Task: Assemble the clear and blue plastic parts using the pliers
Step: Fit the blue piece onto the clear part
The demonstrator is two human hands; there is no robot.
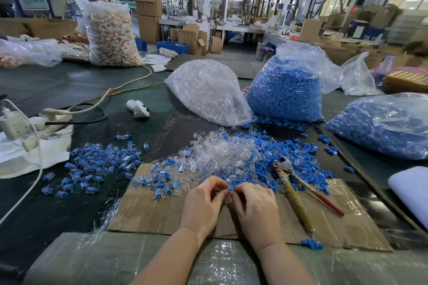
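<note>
Here, low in the middle of the frame, both forearms reach up from the bottom edge and the two hands meet fingertip to fingertip over a sheet of cardboard (162,213) lying on the dark tabletop (58,81). The left hand (203,201) is seen from its back, its fingers curled inward and pinching a small clear plastic part (228,199) that shows only as a glint between the hands. The right hand (254,206) mirrors it, knuckles up, its fingers curled and pinching a small blue plastic part (231,188) at the point where the two hands touch. How far the two pieces are joined is hidden by the fingers.

Just right of the right hand, the pliers (298,190) lie untouched on the cardboard, their metal head among loose blue pieces, one handle wrapped in yellowish tape and the other red. A heap of loose clear pieces (220,152) sits above the hands, and a spread of joined blue-and-clear pieces (97,164) lies at centre left. Toward the upper middle stand a bag of clear parts (208,92) and, touching its right side, a bag of blue parts (287,92); another blue-filled bag (382,127) lies at the right edge. No writing can be read anywhere; the board at upper left is too blurred.
</note>
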